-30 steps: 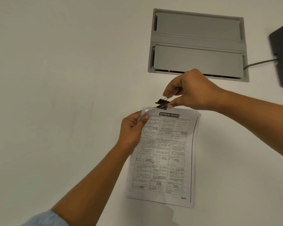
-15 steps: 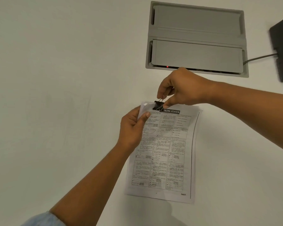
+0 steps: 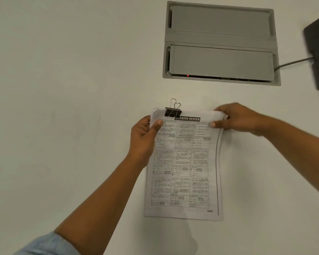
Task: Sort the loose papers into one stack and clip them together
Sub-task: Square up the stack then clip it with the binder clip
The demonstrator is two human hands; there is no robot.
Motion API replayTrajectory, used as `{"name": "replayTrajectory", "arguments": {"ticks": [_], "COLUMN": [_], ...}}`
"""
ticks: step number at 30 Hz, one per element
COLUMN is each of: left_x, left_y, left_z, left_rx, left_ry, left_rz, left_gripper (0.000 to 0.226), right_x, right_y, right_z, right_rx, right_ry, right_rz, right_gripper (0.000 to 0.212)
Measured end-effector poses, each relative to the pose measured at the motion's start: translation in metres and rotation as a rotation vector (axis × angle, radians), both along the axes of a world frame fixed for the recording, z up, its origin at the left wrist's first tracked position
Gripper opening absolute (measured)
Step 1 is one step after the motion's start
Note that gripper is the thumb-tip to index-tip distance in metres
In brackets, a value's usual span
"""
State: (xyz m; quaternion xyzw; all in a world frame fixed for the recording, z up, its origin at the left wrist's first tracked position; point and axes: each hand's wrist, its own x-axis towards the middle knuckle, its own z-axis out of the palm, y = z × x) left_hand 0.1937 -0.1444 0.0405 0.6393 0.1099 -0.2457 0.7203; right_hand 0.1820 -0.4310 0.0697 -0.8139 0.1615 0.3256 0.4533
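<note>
Pinching the paper stack [image 3: 182,162] at its far corners: left hand [image 3: 143,138] fingers clamp the far-left corner, right hand [image 3: 236,119] fingers clamp the far-right. Stack lies on the white worktop [image 3: 63,107], black clip [image 3: 173,112] biting its far edge near the left corner.

Right hand [image 3: 241,119] lets go of binder clip [image 3: 173,112], shifts to paper stack [image 3: 184,162] top right corner and pinches it. Clip now sits clamped on the top edge, handles free.
</note>
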Motion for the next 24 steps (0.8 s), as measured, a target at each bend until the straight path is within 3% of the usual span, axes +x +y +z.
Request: {"name": "replayTrajectory", "arguments": {"ticks": [2,4,9,12,18,21,24], "left_x": [0.009,0.019,0.054,0.073,0.071,0.049,0.021], "left_y": [-0.002,-0.006,-0.030,-0.039,-0.031,-0.018,-0.010], "left_z": [-0.001,-0.004,-0.004,-0.009,-0.023,-0.029,-0.037], "left_rx": [-0.005,-0.007,0.100,0.169,0.537,0.772,0.962], "left_ry": [0.012,0.028,-0.058,-0.115,-0.292,-0.501,-0.707], "left_rz": [0.018,0.023,0.033,0.019,-0.078,-0.164,-0.368], "left_gripper": [0.011,0.013,0.018,0.028,0.052,0.057,0.064], "right_x": [-0.021,-0.036,-0.028,-0.015,-0.001,-0.013,-0.032], "right_y": [-0.004,0.002,0.014,0.013,0.011,0.020,0.032], "right_z": [-0.014,-0.026,-0.040,-0.046,-0.048,-0.049,-0.057], "right_rx": [0.157,0.178,0.086,0.002,-0.269,-0.431,-0.592], "right_ry": [0.031,0.004,-0.169,-0.216,-0.346,-0.459,-0.588], "right_rz": [-0.287,-0.496,-0.735,-0.745,-0.667,-0.568,-0.301], "right_gripper": [0.024,0.008,0.009,0.007,0.016,0.034,0.056]}}
